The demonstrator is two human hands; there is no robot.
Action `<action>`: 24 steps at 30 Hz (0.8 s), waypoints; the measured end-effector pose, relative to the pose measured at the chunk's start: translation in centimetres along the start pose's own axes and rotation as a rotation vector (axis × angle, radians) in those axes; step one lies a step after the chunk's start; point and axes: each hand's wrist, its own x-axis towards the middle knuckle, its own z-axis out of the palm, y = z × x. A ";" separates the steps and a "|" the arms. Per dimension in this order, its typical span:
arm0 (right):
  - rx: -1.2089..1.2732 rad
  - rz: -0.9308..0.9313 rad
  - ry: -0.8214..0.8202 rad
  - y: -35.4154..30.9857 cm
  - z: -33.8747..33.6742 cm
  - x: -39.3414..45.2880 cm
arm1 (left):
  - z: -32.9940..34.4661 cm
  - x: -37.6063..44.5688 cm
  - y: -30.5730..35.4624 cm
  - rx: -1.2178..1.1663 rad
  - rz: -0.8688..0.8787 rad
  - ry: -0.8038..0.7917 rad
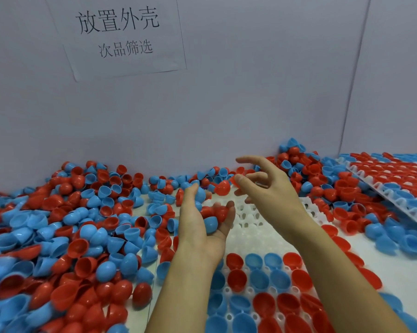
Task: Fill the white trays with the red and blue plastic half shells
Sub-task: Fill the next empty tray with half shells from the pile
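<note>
My left hand (203, 221) is cupped palm-up above the white tray (250, 227) and holds a handful of red and blue half shells (211, 218). Just right of it my right hand (267, 188) hovers with fingers spread, thumb and a finger pinching a red half shell (235, 180). Another red shell (223, 187) lies just below it. The tray's near rows carry red and blue shells (260, 280), while its far rows under my hands show bare white sockets.
A loose heap of red and blue shells (65, 236) covers the table at left and along the back wall. A second filled tray (394, 186) leans at the far right. A paper sign (121, 32) hangs on the grey wall.
</note>
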 end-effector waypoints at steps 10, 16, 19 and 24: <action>-0.197 -0.088 0.027 0.3 2.1 -0.3 | -0.1 0.3 -0.5 0.190 0.009 -0.081; -0.264 -0.085 -0.129 0.1 1.1 -0.3 | -0.3 0.2 -0.1 0.207 0.007 -0.118; -0.254 -0.110 -0.126 -0.1 0.9 -0.4 | -0.4 0.2 -0.3 0.243 0.011 -0.133; -0.211 -0.103 -0.072 -0.1 0.3 -0.2 | -0.4 0.3 -0.2 0.272 0.006 -0.148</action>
